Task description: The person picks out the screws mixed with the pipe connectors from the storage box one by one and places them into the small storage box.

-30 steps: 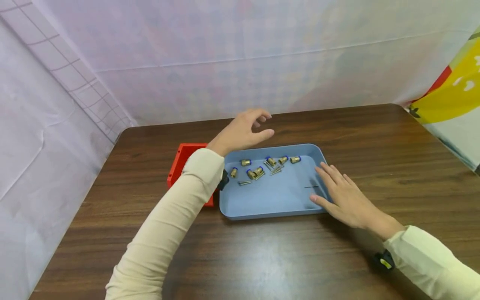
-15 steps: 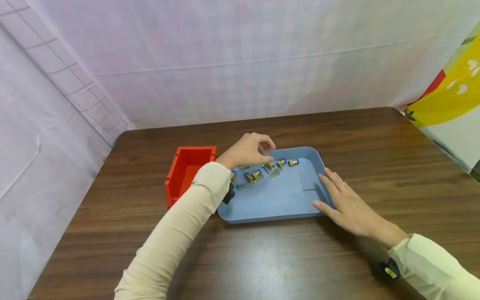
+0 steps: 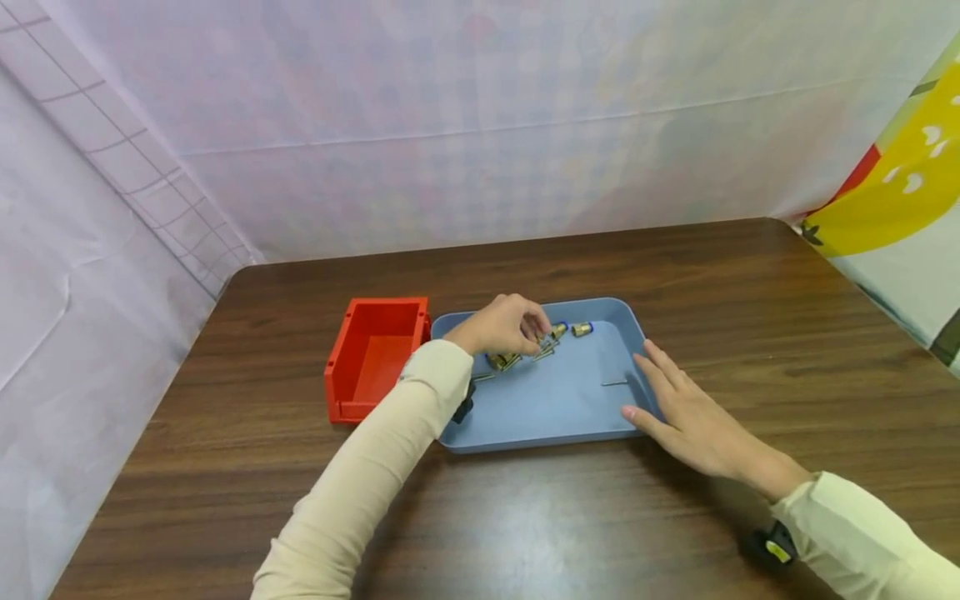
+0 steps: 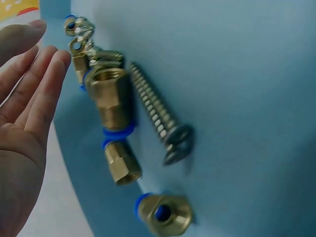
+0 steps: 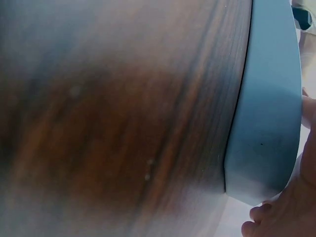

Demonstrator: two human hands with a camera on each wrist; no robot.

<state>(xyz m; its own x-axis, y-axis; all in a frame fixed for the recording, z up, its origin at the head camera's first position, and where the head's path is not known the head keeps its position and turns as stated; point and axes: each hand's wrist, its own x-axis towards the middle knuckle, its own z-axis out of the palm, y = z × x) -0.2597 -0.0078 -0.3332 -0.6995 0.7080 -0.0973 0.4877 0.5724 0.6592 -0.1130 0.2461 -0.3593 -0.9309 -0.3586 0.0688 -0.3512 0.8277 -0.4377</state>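
In the head view, my left hand [image 3: 501,325] hovers over the far left part of a blue tray [image 3: 562,412], fingers bent downward near a cluster of brass fittings and screws. The left wrist view shows thumb and fingers of this hand [image 4: 27,108] apart, with nothing seen between them. Beside them lie brass threaded fittings [image 4: 112,101] with blue collars and a pair of screws [image 4: 157,108]. My right hand [image 3: 697,425] rests against the tray's right edge, fingers extended. A lone screw [image 3: 615,382] lies in the tray close to that hand.
A red plastic bin [image 3: 337,362] stands just left of the tray on the brown wooden table [image 3: 225,467]. One fitting [image 3: 582,329] sits toward the tray's far right. A pale cloth [image 3: 450,125] hangs behind the table.
My left hand has come down from above the tray's far edge toward the fittings, uncovering more of the red bin. The right hand stays at the tray's right edge.
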